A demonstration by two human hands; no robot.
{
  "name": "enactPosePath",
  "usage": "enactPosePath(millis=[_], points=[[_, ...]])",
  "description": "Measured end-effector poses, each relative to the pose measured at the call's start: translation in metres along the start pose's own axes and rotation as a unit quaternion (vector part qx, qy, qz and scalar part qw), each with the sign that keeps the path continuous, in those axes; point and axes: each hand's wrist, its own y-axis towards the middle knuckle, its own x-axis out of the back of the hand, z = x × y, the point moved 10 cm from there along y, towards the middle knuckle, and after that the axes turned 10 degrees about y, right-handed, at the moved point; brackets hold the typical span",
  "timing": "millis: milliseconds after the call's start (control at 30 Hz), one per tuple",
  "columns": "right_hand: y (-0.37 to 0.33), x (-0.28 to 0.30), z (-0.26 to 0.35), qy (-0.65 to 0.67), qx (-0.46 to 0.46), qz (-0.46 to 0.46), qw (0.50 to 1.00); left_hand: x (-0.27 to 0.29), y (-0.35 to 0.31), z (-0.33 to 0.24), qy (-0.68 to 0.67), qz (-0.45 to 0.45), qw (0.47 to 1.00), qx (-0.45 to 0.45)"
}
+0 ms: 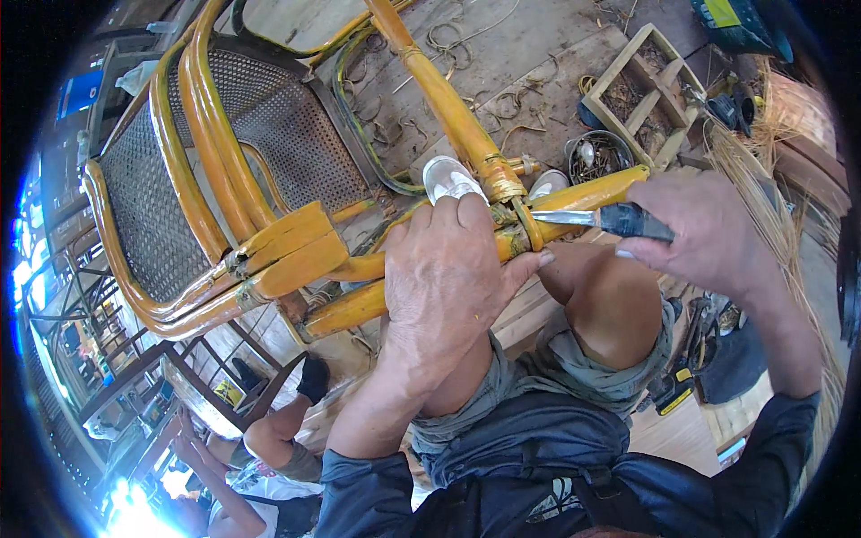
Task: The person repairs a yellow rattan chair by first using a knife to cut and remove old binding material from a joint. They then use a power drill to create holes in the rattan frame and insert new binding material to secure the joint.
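A yellow-varnished bamboo chair frame (444,94) lies across my lap, its poles meeting at a joint bound with cane strip (529,224). Over a horizontal pole is my left hand (444,278), closed on the frame, with the thumb stretched toward the binding. My right hand (695,229) grips the dark handle of a chisel-like tool (619,220). Its metal blade points left, and the tip reaches the cane binding beside the upright pole. Whether the tip is under the strip or against it, I cannot tell.
A chair with a woven mesh panel (242,117) stands at the left. Beyond my feet are a metal bowl of small parts (598,157) and a wooden frame (646,94). Cane strands (762,193) hang at the right, near a yellow-black tool (674,392). Another person (282,439) sits lower left.
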Motion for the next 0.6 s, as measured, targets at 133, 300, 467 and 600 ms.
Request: enactPosePath(millis=[133,300,467,600], points=[[-0.018,-0.017,-0.007,0.095,-0.041,-0.067,0.992,-0.002,-0.002,0.002,0.002,-0.003,1.000,0.004],[-0.021,-0.020,-0.008,0.087,-0.036,-0.097,0.991,0.003,-0.001,0.003,-0.015,-0.021,1.000,0.005],[-0.025,-0.014,0.000,0.045,-0.047,-0.090,0.994,0.001,-0.003,0.003,-0.044,-0.006,0.999,0.014],[-0.031,-0.006,0.012,0.038,-0.104,-0.083,0.990,0.013,0.000,-0.003,-0.125,-0.047,0.991,-0.024]])
